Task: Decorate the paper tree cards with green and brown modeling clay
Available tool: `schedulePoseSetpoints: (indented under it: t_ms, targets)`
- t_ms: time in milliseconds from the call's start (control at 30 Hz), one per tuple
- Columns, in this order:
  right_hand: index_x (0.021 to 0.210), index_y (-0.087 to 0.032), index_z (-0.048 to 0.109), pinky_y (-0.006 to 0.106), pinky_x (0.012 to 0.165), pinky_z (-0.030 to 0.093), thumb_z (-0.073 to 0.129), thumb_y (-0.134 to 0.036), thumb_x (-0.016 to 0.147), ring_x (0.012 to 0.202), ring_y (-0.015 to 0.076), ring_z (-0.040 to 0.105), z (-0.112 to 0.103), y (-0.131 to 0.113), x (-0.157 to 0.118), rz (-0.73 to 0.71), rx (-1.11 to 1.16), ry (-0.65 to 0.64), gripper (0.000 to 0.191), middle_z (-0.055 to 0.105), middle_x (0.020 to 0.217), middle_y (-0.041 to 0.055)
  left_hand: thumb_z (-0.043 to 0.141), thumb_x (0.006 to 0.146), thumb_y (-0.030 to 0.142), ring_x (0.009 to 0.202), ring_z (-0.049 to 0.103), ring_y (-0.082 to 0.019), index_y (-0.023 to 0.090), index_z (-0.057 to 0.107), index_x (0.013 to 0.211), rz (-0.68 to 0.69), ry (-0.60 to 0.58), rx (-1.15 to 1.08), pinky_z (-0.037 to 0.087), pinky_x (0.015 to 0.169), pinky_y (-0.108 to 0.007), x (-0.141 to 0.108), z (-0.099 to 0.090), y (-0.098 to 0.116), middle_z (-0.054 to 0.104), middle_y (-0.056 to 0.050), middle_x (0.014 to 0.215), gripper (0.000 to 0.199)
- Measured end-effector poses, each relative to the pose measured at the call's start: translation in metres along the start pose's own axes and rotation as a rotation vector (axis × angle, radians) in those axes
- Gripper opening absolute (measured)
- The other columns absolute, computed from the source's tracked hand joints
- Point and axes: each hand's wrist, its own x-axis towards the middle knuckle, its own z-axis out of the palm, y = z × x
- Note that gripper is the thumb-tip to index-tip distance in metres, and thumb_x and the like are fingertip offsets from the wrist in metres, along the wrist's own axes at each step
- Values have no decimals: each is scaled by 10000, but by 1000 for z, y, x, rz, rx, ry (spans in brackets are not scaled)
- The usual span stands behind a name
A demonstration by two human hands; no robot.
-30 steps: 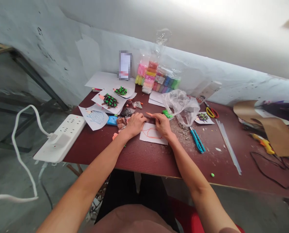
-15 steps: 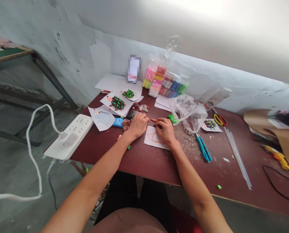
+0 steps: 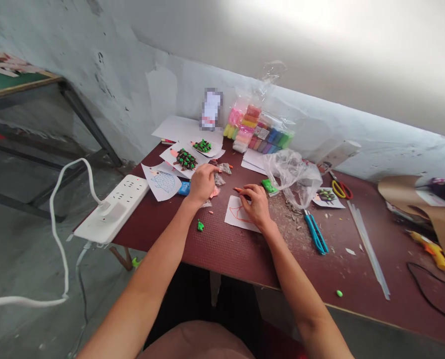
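Observation:
My right hand [image 3: 257,205] rests on a small white paper [image 3: 233,215] bearing an orange outline drawing. Its curled fingers hold a slim orange pen [image 3: 238,189], whose end sticks out to the left. My left hand [image 3: 203,183] hovers over small bags of modelling clay [image 3: 218,179], fingertips pinched together; what they hold, if anything, is too small to make out. A blue clay packet [image 3: 184,188] lies partly behind the left hand. Near the left forearm sits a green clay lump [image 3: 200,226]. An opened green clay packet [image 3: 269,186] lies beyond the right hand.
Hedgehog pictures [image 3: 186,159] and a blue hedgehog drawing [image 3: 162,183] lie at left, near a power strip [image 3: 113,212]. Bagged coloured clay [image 3: 260,132] leans on the wall. At right are a plastic bag [image 3: 295,174], teal cutters [image 3: 316,232], scissors [image 3: 341,189] and a glue gun [image 3: 432,249].
My left hand has drawn away from the orange pen, moving left and slightly up to the clay bags. The right hand stays at the paper with the pen. The view has shifted slightly.

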Motion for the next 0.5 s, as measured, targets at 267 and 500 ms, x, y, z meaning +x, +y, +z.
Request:
schedulePoseSetpoints:
  t_ms: [267, 500]
  targets:
    - [911, -223, 782, 426, 911, 462, 583, -184, 916, 974, 253, 603, 4, -7, 15, 9, 23, -19, 203, 714, 1050, 101, 605, 847, 47, 1113, 635, -294, 141, 746, 1083, -19, -219, 201, 500, 1005, -411, -4, -5, 1, 708, -147, 1129, 291]
    - [929, -215, 761, 399, 915, 450, 600, -146, 909, 983, 247, 601, 11, -31, 26, 17, 41, -113, 176, 717, 1038, 85, 545, 887, 32, 1022, 678, -230, 167, 751, 1015, -31, -129, 24, 528, 955, -362, 1, -9, 2, 745, -95, 1035, 278]
